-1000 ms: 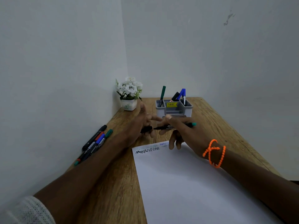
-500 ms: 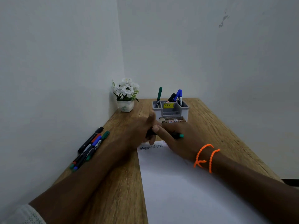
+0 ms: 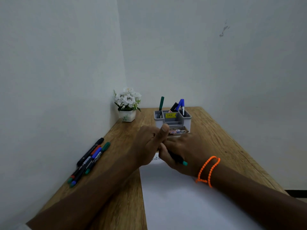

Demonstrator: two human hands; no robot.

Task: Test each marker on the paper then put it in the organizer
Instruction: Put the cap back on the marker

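the grey organizer (image 3: 172,121) stands at twelve o'clock on the wooden table (image 3: 216,133), past the hands. its left compartment holds a green marker (image 3: 160,106) standing nearly upright; the back middle holds a black marker (image 3: 173,107) leaning right; the right compartment holds two blue markers (image 3: 181,105). the front middle compartments look bare, with a yellow price sticker (image 3: 170,115) on the inner wall. the right hand (image 3: 186,151) is curled closed around a black marker with a teal end (image 3: 177,157), over the top edge of the paper (image 3: 182,205). the left hand (image 3: 149,146) meets it at the marker's far end, thumb up, fingers folded; whether it grips the cap i cannot tell. loose markers (image 3: 88,161) lie at nine o'clock by the wall. a potted white flower (image 3: 127,105) sits at eleven o'clock
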